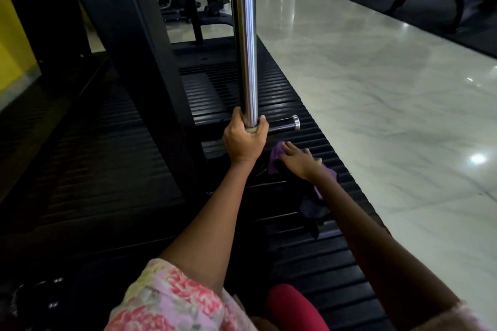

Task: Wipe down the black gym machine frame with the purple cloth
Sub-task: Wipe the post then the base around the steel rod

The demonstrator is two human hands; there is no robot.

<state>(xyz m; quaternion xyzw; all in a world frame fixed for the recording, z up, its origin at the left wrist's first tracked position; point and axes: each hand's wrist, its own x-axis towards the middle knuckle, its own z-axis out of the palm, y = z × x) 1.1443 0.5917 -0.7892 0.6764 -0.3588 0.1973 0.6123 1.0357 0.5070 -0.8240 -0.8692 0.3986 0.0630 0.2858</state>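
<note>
The black gym machine frame [129,43] rises at the left as a slanted upright, with a ribbed black base [290,105] running away from me. A chrome pole [246,43] stands in the middle. My left hand [244,140] grips the bottom of that pole. My right hand [301,160] lies flat, fingers straight, pressing the purple cloth [275,160] onto the ribbed base just right of the pole. Part of the cloth trails back under my right forearm.
A short black peg with a chrome cap [291,123] juts right from the frame near my left hand. Pale marble floor [390,94] spreads to the right. Other dark gym machines [430,0] stand at the back. A yellow wall [13,43] shows far left.
</note>
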